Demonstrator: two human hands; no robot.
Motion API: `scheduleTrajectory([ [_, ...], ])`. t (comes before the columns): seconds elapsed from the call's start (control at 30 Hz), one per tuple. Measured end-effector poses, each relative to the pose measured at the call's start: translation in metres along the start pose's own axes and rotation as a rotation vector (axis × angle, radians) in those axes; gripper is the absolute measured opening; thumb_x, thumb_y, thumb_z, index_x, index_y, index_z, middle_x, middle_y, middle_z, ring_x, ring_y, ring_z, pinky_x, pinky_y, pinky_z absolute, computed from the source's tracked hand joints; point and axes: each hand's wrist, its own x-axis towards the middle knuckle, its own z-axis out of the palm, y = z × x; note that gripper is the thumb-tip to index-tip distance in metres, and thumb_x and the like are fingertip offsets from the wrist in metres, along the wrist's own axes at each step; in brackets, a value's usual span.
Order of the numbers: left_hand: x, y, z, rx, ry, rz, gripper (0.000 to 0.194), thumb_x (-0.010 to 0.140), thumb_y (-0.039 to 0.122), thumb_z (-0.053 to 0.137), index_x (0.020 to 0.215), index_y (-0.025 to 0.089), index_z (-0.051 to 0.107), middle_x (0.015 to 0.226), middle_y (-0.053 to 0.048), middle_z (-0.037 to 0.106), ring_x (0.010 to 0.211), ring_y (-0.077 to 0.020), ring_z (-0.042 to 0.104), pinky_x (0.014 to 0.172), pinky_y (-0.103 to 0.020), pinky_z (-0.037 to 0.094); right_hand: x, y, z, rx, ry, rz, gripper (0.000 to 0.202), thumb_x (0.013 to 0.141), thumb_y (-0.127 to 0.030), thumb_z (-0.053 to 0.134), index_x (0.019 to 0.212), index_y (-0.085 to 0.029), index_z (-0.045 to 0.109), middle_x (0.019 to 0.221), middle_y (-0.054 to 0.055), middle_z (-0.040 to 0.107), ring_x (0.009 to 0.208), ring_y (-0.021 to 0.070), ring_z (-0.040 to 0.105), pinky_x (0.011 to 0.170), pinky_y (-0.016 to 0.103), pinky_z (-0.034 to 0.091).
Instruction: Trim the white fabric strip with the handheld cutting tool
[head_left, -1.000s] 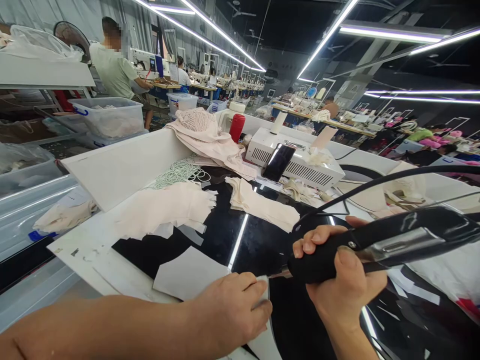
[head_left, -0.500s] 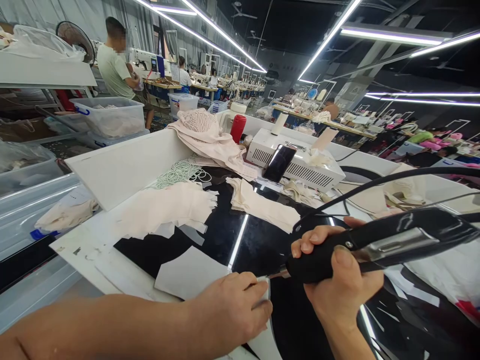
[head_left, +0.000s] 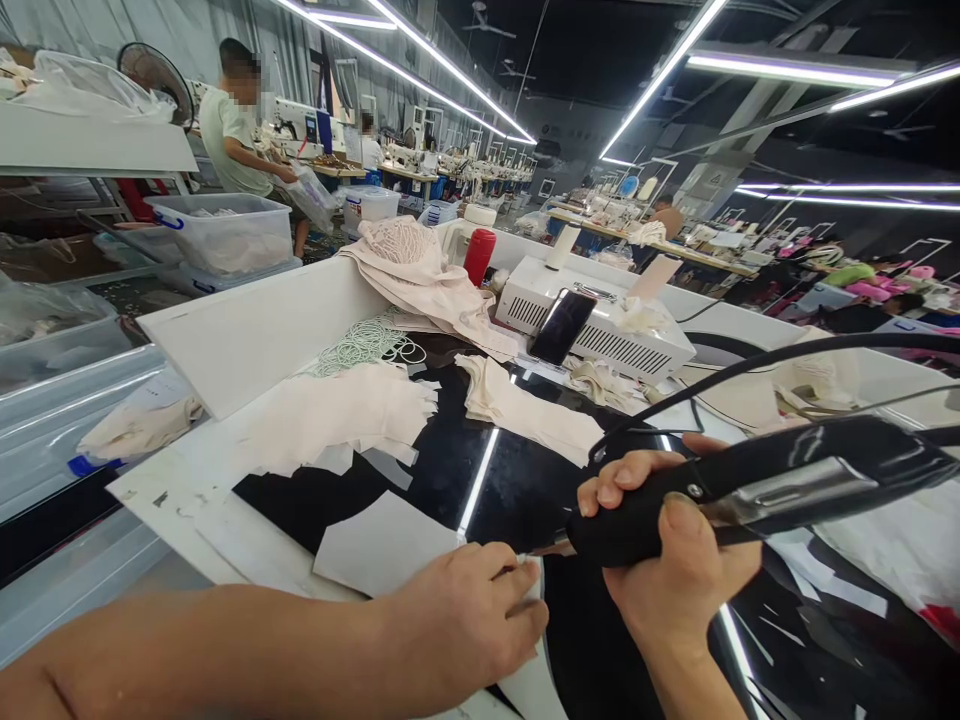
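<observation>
My right hand (head_left: 675, 560) grips the black handle of a corded cutting tool (head_left: 757, 490), whose metal tip points left toward my left hand. My left hand (head_left: 465, 625) lies fingers down on a pale paper-like piece (head_left: 525, 690) on the glossy black worktop (head_left: 450, 470). The tool tip sits just above that piece, near my left fingertips. A grey cut piece (head_left: 382, 545) lies just beyond my left hand.
Stacks of pale pink fabric pieces (head_left: 337, 415) (head_left: 525, 410) lie on the worktop, with white elastic rings (head_left: 367, 345) behind. A white machine box (head_left: 592, 325) carries a leaning phone (head_left: 562, 325); a red bottle (head_left: 478, 255) stands nearby. A person (head_left: 232, 130) works at far left.
My hands and the tool have barely shifted; the tool tip sits slightly closer to my left fingers. The person in the background has turned and now handles a clear bag.
</observation>
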Motion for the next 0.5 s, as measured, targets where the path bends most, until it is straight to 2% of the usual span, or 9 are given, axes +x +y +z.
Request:
scheduleTrajectory([
  [0.17, 0.003, 0.000, -0.002, 0.004, 0.024, -0.011, 0.012, 0.118, 0.021, 0.072, 0.108, 0.014, 0.076, 0.121, -0.015, 0.085, 0.111, -0.0203, 0.079, 0.100, -0.031, 0.065, 0.004, -0.001, 0.001, 0.009, 0.003, 0.004, 0.052, 0.082, -0.046, 0.104, 0.121, -0.029, 0.074, 0.077, -0.007, 0.071, 0.056, 0.0170, 0.065, 0.047, 0.029, 0.058],
  [0.3, 0.004, -0.006, -0.006, -0.026, 0.077, -0.015, 0.018, 0.116, 0.012, 0.067, 0.099, 0.015, 0.072, 0.119, -0.013, 0.085, 0.097, -0.0167, 0.076, 0.097, -0.029, 0.065, 0.008, -0.011, -0.004, -0.006, 0.030, -0.008, 0.053, 0.080, -0.047, 0.105, 0.119, -0.029, 0.073, 0.076, -0.007, 0.072, 0.054, 0.0167, 0.065, 0.047, 0.029, 0.059],
  [0.37, 0.003, -0.014, -0.007, -0.032, 0.055, -0.026, 0.017, 0.115, 0.010, 0.067, 0.100, 0.016, 0.071, 0.124, -0.013, 0.084, 0.095, -0.0174, 0.076, 0.096, -0.031, 0.065, 0.008, -0.020, -0.008, -0.027, 0.056, 0.002, 0.054, 0.076, -0.048, 0.105, 0.116, -0.028, 0.074, 0.075, -0.007, 0.072, 0.053, 0.0165, 0.063, 0.046, 0.030, 0.059],
  [0.5, -0.004, -0.041, -0.010, -0.026, -0.030, -0.099, 0.007, 0.119, 0.015, 0.067, 0.117, 0.017, 0.072, 0.133, -0.010, 0.084, 0.108, -0.0216, 0.080, 0.099, -0.035, 0.066, 0.000, -0.039, -0.019, -0.053, 0.114, 0.053, 0.061, 0.068, -0.050, 0.109, 0.114, -0.028, 0.075, 0.072, -0.007, 0.072, 0.050, 0.0173, 0.060, 0.043, 0.030, 0.058],
])
